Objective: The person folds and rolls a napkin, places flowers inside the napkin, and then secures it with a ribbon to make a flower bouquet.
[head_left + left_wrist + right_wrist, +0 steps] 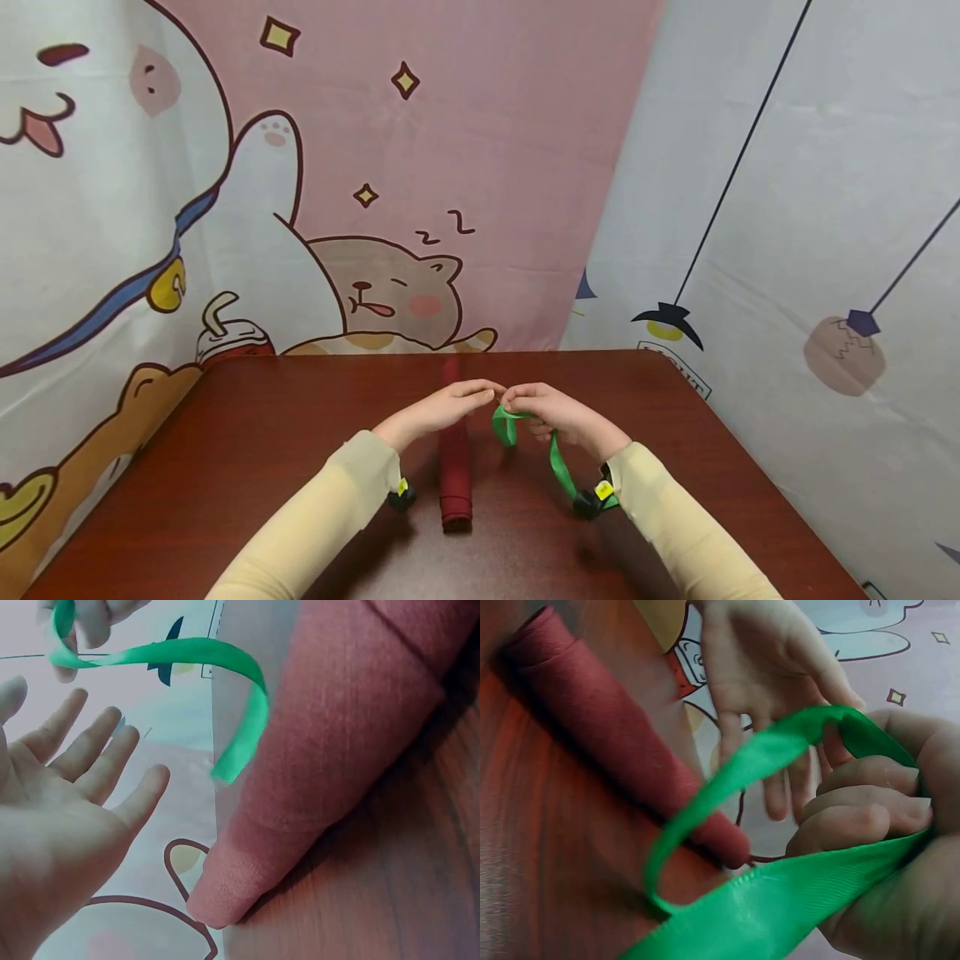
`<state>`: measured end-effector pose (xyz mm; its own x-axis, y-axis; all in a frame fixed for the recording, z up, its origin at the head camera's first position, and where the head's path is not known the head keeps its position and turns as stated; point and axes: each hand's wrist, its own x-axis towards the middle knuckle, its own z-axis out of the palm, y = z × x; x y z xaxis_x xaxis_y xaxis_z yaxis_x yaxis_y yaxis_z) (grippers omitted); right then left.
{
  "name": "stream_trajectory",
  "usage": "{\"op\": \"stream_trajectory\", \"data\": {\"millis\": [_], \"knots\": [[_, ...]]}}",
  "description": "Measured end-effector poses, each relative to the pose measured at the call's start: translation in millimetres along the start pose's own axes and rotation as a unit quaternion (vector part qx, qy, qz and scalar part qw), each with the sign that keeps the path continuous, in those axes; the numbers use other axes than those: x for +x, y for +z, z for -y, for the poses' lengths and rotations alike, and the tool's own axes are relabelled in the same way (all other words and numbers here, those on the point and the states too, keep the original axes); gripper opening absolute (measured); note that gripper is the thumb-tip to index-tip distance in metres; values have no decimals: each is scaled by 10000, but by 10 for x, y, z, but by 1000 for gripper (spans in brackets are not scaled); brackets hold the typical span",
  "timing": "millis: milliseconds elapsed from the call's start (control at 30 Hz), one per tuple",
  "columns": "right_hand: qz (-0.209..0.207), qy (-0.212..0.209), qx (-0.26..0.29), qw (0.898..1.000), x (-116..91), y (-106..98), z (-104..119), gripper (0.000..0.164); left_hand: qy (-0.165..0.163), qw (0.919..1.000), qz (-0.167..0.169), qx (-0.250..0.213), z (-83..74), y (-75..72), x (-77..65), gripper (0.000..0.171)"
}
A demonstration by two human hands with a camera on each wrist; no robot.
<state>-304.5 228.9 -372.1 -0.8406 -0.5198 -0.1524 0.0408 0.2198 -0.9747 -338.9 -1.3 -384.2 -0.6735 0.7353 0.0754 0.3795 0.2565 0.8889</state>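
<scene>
A green ribbon (559,463) is held by my right hand (564,413), its fingers curled round it in the right wrist view. One part of the ribbon (757,915) trails down past the wrist, and a shorter part loops out from the fingertips. My left hand (444,410) is close by on the left, palm showing and fingers spread in the left wrist view, with nothing gripped. Whether its thumb touches the ribbon is hard to tell. Below the hands a rolled dark red cloth (454,479) lies lengthwise on the table.
The dark red-brown wooden table (300,433) reaches back to a printed curtain (525,167) with cartoon animals. A small black wrist camera (402,497) sits under the left sleeve, another wrist camera (587,503) under the right.
</scene>
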Motion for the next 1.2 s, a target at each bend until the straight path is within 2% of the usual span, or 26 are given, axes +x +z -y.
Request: {"op": "stream_trajectory", "data": {"millis": [133,333,433,600,700,900,1100,1200], "knots": [[259,-159,-39,9995,-11,-27,108,19,-106,9986,133,-497,-17,6,-34,39],[274,-302,-185,9990,-36,-47,235,18,190,9956,146,-911,-25,-6,-81,27],[264,-349,-275,9987,-39,-45,271,17,398,9910,167,-1268,-27,-13,-88,22],[334,-454,-395,9976,-20,-32,290,17,560,9789,329,-1936,-45,2,-76,17],[387,-533,-449,9968,4,-24,294,17,517,9730,371,-2221,-56,16,-81,17],[451,-554,-376,9967,38,-4,311,14,197,9703,254,-2397,-60,14,-117,19],[597,-567,-404,9958,57,34,337,13,2,9667,404,-2527,-87,-4,-150,30],[666,-588,-449,9950,64,62,357,13,-32,9643,462,-2608,-83,-12,-164,26]]}}
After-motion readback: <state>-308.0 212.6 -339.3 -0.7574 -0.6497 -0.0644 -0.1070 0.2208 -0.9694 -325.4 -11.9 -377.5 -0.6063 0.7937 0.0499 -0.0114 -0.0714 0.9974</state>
